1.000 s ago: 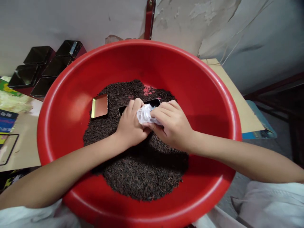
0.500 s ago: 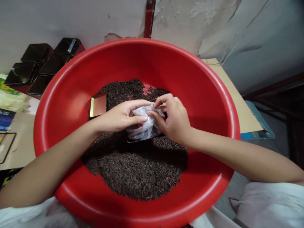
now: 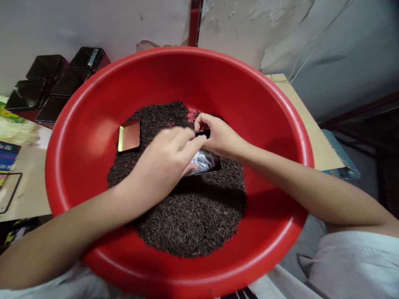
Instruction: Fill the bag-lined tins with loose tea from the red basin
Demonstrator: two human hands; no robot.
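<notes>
A clear plastic bag [image 3: 202, 161] lies crumpled inside the mouth of a dark rectangular tin [image 3: 215, 164], which rests on loose dark tea leaves [image 3: 190, 220]. My left hand [image 3: 166, 155] reaches over the tin's left side, fingers bent and slightly blurred, the thumb against the bag. Its fingers hide much of the bag and the near-left part of the tin. At the far right of the tin, my right hand [image 3: 220, 133] has thumb and fingers closed about the dark rim. Left of the hands, a tin lid [image 3: 129, 136] with a coppery inside lies on the leaves.
A wide red basin [image 3: 264, 104] holds the leaves. Several dark tins [image 3: 70, 81] stand at the left by the wall. Cardboard [image 3: 301, 120] lies beyond the basin's right side. A dark, thin rectangular frame [image 3: 12, 193] is on the left surface.
The bag's gathered top, between both hands before, is now down in the tin. My left hand has turned over the tin, and my right hand has moved to its far rim.
</notes>
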